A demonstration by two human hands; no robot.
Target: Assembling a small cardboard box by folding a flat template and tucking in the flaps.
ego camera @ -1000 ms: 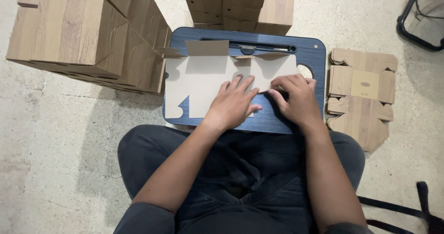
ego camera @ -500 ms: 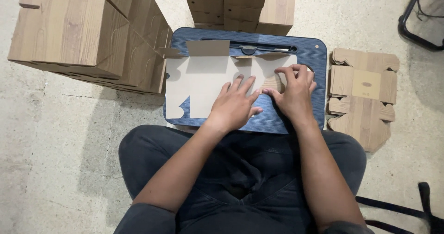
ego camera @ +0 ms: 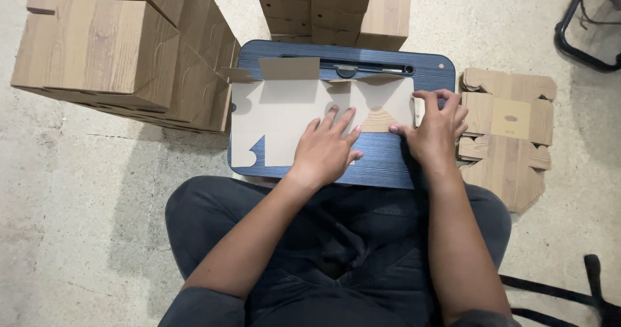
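Observation:
A flat cardboard box blank (ego camera: 284, 117), pale side up, lies across a blue lap tray (ego camera: 388, 165) on my knees. My left hand (ego camera: 326, 149) presses flat on the blank's lower middle, fingers spread. At the blank's right end, my right hand (ego camera: 435, 128) pinches a folded flap, whose wood-print side shows as a small triangle (ego camera: 378, 120). A dark slot with a pen-like tool (ego camera: 362, 67) runs along the tray's far edge.
Stacks of folded wood-print boxes (ego camera: 123, 55) stand on the concrete floor at the left, and more (ego camera: 336, 7) stand beyond the tray. A pile of flat blanks (ego camera: 508, 136) lies to the right. A black metal frame (ego camera: 582, 36) is at the top right.
My right hand has moved up and right along the blank's right end, folding the flap over. My left hand has stayed pressed on the blank.

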